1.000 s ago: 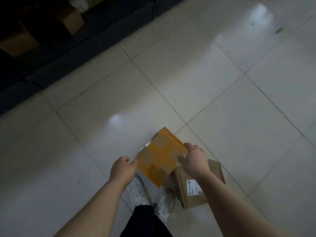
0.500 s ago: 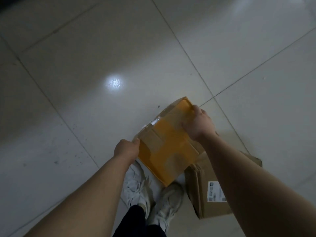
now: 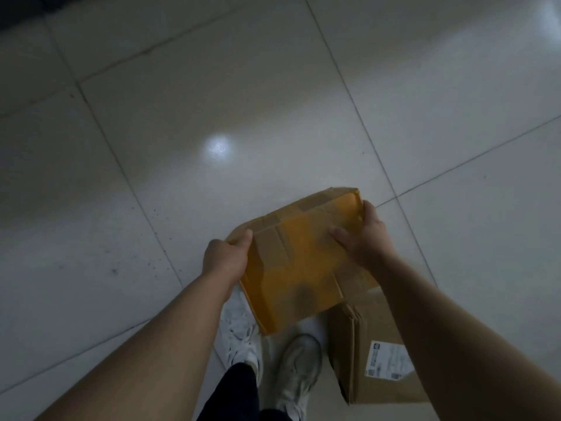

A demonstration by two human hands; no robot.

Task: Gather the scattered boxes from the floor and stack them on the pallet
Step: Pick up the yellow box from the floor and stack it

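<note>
two hands hold one cardboard box [image 3: 303, 262], its top covered in yellow tape, tilted over the tiled floor [image 3: 182, 86]. the left hand [image 3: 224, 259] grips the box's left edge, fingers curled round it. the right hand [image 3: 364, 241] clamps the far right corner, thumb laid across the top face and fingers wrapped over the edge. under the right forearm a second box [image 3: 358, 344] lies on the floor, a white label [image 3: 387, 361] on top. white shoes [image 3: 299, 363] show between the arms, below the held box. a spot of reflected light [image 3: 218, 147] gleams beyond the left hand.
</note>
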